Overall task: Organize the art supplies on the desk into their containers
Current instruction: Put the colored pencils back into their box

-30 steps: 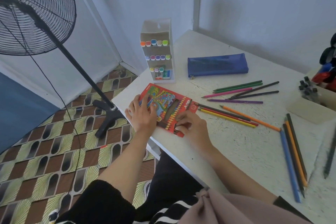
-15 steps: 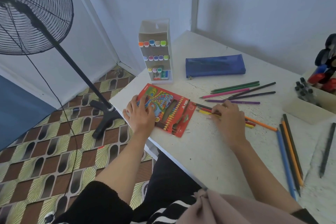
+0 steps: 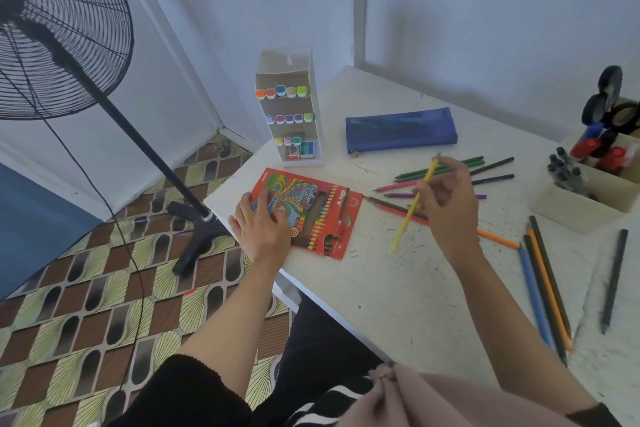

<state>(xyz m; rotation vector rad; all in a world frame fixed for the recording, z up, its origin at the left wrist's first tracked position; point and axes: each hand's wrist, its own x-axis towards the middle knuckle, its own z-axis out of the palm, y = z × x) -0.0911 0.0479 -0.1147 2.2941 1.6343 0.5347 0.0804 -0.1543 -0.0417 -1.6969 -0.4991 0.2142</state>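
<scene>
- A white, scuffed desk stands in a corner of pale blue walls, with patterned brown and green floor tiles below it.
- A red pencil box lies flat near the desk's left front corner.
- Left of the box, off the desk, stands a black pedestal fan.
- Behind the box are a white marker rack and, right of that, a blue zip pouch.
- Loose coloured pencils are scattered to the right of the box, and beyond them sits a beige organiser.
- A yellow pencil is raised off the desk just right of the box. Its long axis is steep and slanted, with the upper end away from the person and the lower end toward the front edge.
- The lower end looks like the sharpened tip, though blur makes that unsure.
- The right hand pinches the yellow pencil near its middle, fingers curled around it.
- The left hand rests flat on the box's left part, fingers spread, well apart from the pencil.
</scene>
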